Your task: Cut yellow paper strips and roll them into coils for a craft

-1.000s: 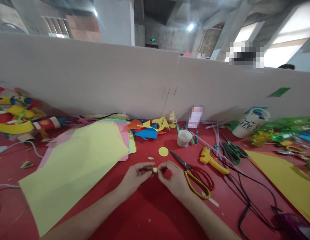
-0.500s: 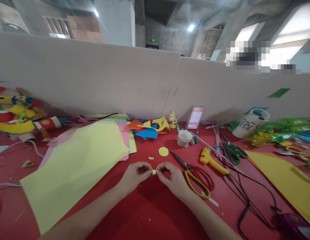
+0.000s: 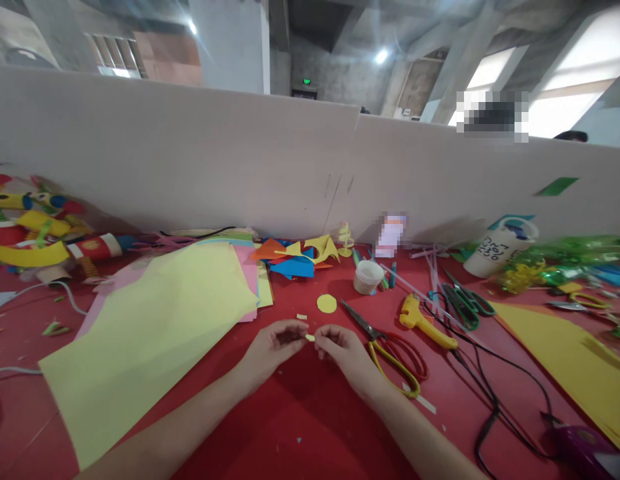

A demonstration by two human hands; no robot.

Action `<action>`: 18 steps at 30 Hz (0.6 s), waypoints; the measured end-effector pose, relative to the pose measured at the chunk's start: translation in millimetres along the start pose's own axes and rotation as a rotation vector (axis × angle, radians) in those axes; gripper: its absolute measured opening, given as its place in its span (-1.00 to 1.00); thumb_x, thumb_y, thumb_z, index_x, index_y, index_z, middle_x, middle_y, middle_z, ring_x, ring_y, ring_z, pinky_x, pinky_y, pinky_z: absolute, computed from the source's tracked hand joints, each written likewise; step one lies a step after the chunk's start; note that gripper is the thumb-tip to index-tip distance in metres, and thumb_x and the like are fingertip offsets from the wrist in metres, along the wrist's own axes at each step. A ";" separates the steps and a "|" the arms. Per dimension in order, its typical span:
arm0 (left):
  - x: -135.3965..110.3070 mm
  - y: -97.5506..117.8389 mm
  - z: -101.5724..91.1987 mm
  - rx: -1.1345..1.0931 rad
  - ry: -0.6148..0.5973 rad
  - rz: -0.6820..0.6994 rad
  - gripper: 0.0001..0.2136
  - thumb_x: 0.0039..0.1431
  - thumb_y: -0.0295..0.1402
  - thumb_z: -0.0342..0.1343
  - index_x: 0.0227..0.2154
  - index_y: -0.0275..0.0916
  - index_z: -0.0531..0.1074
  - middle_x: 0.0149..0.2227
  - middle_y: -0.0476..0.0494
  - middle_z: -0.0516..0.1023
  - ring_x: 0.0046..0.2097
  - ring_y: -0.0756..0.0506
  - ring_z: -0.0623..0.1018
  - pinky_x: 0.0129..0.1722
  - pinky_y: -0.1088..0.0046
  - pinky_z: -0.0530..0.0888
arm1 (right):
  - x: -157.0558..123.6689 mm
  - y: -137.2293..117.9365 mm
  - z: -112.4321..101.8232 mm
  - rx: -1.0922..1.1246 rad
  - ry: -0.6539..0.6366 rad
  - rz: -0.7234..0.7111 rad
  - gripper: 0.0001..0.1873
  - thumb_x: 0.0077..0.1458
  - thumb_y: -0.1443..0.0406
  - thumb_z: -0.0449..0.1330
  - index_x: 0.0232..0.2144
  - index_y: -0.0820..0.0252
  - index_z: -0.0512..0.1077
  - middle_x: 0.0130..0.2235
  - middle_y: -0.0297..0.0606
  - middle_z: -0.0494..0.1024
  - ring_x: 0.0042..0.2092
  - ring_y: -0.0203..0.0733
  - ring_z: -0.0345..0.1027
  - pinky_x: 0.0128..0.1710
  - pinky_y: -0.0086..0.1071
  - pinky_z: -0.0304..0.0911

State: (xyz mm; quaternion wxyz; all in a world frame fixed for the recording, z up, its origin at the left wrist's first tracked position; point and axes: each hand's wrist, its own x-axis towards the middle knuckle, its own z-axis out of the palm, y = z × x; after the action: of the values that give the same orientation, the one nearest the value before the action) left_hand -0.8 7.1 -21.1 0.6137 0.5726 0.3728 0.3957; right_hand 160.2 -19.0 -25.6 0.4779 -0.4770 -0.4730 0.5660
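Note:
Both hands meet over the red tabletop [image 3: 300, 427] and pinch a tiny yellow paper piece [image 3: 309, 337] between their fingertips. My left hand [image 3: 273, 348] grips it from the left with curled fingers. My right hand [image 3: 343, 348] grips it from the right, also curled. A yellow paper disc [image 3: 327, 303] and a small yellow scrap [image 3: 302, 316] lie just beyond the hands. Scissors with yellow and red handles [image 3: 390, 350] lie right of my right hand.
A large pale yellow sheet [image 3: 150, 340] over pink sheets covers the left. A yellow glue gun [image 3: 426, 323], green scissors [image 3: 465, 303], black cables [image 3: 495, 393], a small white cup [image 3: 368, 276] and coloured scraps [image 3: 295, 257] lie behind. A yellow sheet [image 3: 570, 360] lies right. A grey partition [image 3: 240, 167] walls the back.
The two hands have drawn closer together and shifted slightly away from me, still pinching the yellow piece; the right hand's fingers have closed in tighter.

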 end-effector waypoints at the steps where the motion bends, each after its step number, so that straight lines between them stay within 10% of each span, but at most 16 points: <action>1: -0.3 0.3 0.2 -0.005 -0.004 -0.009 -0.79 -0.12 -0.35 0.21 -0.35 -0.24 0.46 -0.33 -0.10 0.52 -0.25 -0.08 0.48 -0.18 0.37 0.38 | -0.9 -0.7 0.7 0.069 -0.003 0.056 -0.85 -0.14 0.26 0.17 -0.60 0.23 0.33 -0.60 -0.42 0.32 -0.57 -0.41 0.15 -0.53 -0.52 0.12; 7: -2.6 3.1 0.0 0.028 -0.016 -0.062 -0.84 -0.08 -0.30 0.19 -0.41 -0.24 0.51 -0.38 -0.11 0.56 -0.33 -0.07 0.49 -0.25 0.39 0.40 | -5.8 -0.9 4.7 0.242 -0.027 0.238 -0.77 -0.19 0.19 0.25 -0.54 0.25 0.37 -0.55 -0.39 0.38 -0.57 -0.43 0.18 -0.48 -0.52 0.18; 18: -0.9 -1.3 -2.4 -0.025 0.041 -0.099 -0.83 -0.12 -0.30 0.22 -0.42 -0.24 0.51 -0.43 -0.06 0.54 -0.40 -0.02 0.46 -0.32 0.45 0.38 | 0.2 6.5 0.0 -0.114 -0.041 -0.097 -0.78 -0.06 0.16 0.18 -0.52 0.22 0.37 -0.57 -0.38 0.38 -0.52 -0.34 0.24 -0.46 -0.46 0.17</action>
State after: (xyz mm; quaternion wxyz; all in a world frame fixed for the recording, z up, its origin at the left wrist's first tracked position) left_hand -3.3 7.3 -22.5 0.6317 0.5375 0.4082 0.3813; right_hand 159.6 -19.4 -32.0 0.4671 -0.4683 -0.5369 0.5237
